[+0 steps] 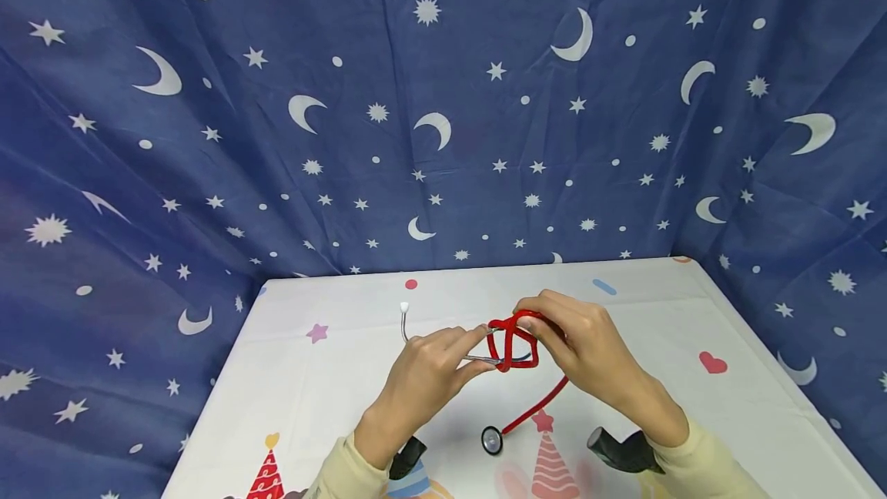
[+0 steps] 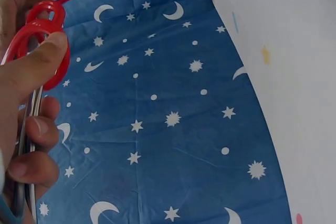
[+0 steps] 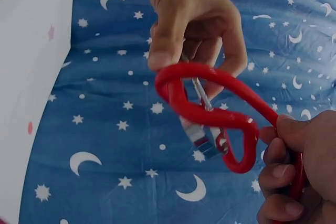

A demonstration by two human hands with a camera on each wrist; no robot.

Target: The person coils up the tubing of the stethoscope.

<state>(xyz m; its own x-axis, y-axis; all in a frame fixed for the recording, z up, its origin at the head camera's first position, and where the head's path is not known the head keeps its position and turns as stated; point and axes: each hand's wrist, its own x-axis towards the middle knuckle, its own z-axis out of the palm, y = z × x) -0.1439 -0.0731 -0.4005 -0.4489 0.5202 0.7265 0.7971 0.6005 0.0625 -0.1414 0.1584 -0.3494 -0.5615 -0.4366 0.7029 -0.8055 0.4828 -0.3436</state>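
Note:
A stethoscope with red tubing point(image 1: 508, 345) is held up above the table between both hands. My left hand point(image 1: 431, 364) grips its metal ear tubes, and in the left wrist view the thumb presses on the red tubing point(image 2: 62, 72) looped around them. My right hand point(image 1: 589, 345) pinches the tubing at the right of the loops; in the right wrist view the fingers curl round one red length point(image 3: 298, 174). Below, the round chest piece point(image 1: 492, 440) hangs from the tube's end. One white ear tip point(image 1: 405, 306) sticks out beyond the left hand.
A white tablecloth point(image 1: 312, 383) printed with stars, hearts and party hats covers the table. Behind and beside it hangs a dark blue curtain point(image 1: 388, 175) with white moons and stars. Black wrist straps or mounts point(image 1: 624, 450) sit on both wrists.

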